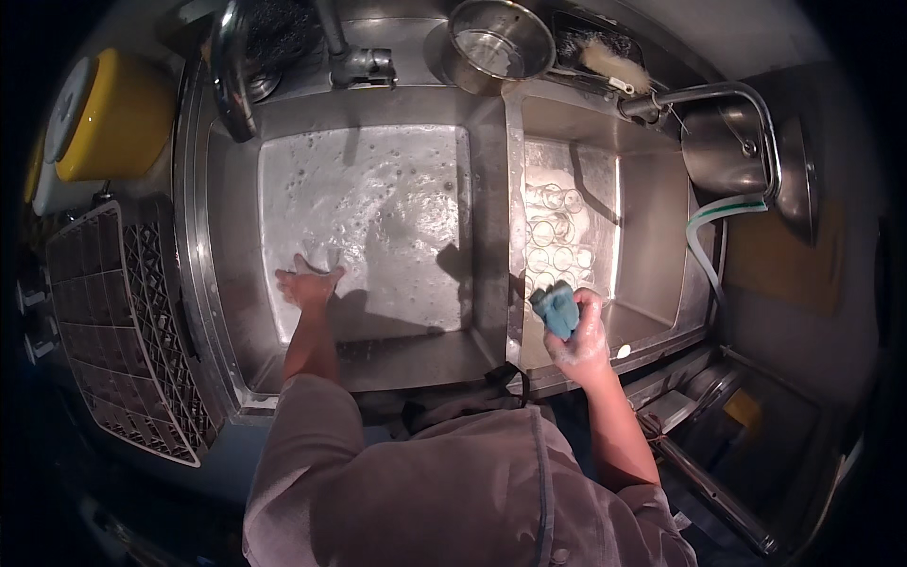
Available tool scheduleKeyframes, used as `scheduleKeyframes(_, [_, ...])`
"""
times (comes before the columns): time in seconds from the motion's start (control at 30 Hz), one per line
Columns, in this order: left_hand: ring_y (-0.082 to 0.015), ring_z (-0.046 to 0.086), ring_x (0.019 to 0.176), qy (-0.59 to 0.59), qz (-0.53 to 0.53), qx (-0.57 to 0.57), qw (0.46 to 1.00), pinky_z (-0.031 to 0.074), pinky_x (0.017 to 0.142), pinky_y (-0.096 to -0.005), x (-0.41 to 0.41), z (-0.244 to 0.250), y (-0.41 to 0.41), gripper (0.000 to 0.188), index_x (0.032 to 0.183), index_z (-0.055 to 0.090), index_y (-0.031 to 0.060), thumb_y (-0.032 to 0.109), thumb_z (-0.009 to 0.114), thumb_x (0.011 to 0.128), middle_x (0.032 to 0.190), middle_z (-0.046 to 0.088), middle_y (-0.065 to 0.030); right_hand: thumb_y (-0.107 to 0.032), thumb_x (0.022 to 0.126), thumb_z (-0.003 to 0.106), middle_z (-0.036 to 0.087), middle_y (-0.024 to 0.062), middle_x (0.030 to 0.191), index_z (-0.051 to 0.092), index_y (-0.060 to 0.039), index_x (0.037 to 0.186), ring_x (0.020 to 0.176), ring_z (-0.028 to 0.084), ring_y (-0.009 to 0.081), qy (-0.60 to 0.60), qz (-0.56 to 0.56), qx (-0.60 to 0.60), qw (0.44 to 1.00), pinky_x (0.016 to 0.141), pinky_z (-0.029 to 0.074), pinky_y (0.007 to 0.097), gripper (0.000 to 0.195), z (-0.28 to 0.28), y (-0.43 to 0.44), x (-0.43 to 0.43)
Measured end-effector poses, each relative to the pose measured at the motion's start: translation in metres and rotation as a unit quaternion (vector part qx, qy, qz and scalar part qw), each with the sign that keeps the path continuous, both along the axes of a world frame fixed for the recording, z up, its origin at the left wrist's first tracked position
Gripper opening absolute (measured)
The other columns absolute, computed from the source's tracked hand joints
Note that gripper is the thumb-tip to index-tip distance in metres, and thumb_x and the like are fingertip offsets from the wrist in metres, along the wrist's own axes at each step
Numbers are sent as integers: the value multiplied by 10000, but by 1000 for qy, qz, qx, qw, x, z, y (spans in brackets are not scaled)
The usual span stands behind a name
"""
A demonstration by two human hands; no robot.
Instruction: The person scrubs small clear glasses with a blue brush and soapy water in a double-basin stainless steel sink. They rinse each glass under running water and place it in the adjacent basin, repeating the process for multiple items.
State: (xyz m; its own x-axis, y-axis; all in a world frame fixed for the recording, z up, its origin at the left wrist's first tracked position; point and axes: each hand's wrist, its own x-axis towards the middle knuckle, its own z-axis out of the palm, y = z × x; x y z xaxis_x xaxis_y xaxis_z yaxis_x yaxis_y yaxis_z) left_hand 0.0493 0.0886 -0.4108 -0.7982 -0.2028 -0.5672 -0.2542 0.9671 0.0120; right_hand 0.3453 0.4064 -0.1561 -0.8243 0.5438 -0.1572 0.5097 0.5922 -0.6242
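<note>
My left hand (pixel 309 281) reaches into the wide left basin (pixel 489 234) of a stainless-steel sink, over cloudy, bubbly water (pixel 382 212). Its fingers are spread, and a faint clear shape shows beside the fingertips, too indistinct to name. Over the front of the narrower right basin (pixel 652 248), my right hand (pixel 584 340) grips a folded blue-green scouring sponge (pixel 558 310). Suds coat that hand. Just beyond the sponge, several clear drinking glasses (pixel 543 232) stand close together in rows along the divider, with foam around them.
A steel pot (pixel 502 49) rests on the back ledge, near a tray holding a pale brush (pixel 615 64). Faucets (pixel 237 85) overhang the basins; a white hose (pixel 701 220) hangs at right. Plastic dish racks (pixel 106 333) and a yellow container (pixel 124 117) flank the left side.
</note>
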Motion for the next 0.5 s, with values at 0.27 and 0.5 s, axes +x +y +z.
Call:
scheduleKeyframes(0.27, [-557,121,1538,-78,-71,24,994,209,1215,-660,-9,3,18,1136,1572,402,216,611,912,637,1689,56,-249,17,871,659,660,168,1056,373,-97,1471,804,686,294,-128,-24,-157,979,729,536,388,674,33,0,-85])
scheduleKeyframes(0.5, [-446,426,1445,148,-41,238,959,333,1192,-569,1,-84,-39,1107,1590,358,118,595,868,731,1553,454,-267,-230,1030,614,685,193,879,647,-37,1187,844,682,348,-184,-21,-90,979,794,540,435,251,2,-1,-30])
